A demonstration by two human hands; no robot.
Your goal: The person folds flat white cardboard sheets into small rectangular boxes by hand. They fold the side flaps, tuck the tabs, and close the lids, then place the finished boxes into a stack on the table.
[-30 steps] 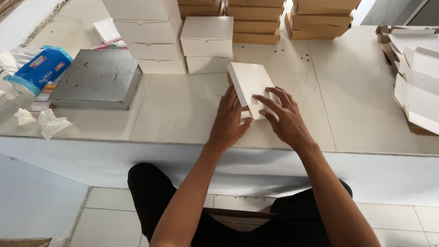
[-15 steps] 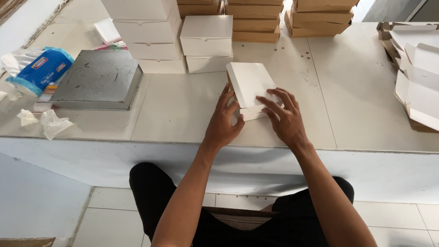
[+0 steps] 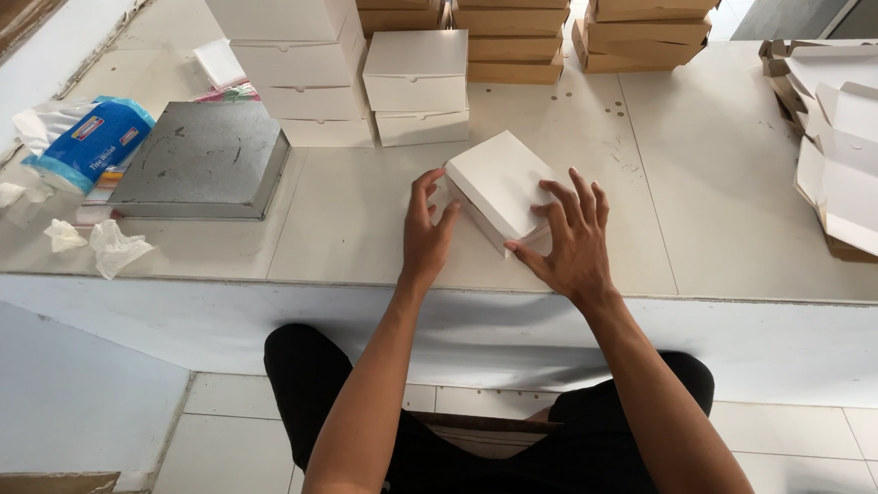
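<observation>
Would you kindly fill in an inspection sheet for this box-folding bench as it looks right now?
Surface: pale tiled bench, scuffed.
Job's things: small white box, closed, lying at an angle.
Clutter: grey metal tray; blue packet; crumpled tissues; stacked white boxes; brown boxes; flat blanks.
Hands: left hand on the box's near left side; right hand on its lid.
Cables: nothing seen.
Surroundings: tiled floor.

Your right hand (image 3: 570, 239) covers the near corner of the white box (image 3: 498, 180). The brown box stacks (image 3: 511, 25) (far side) and the flat white cartons (image 3: 865, 149) are cut off by the picture's edges.
</observation>
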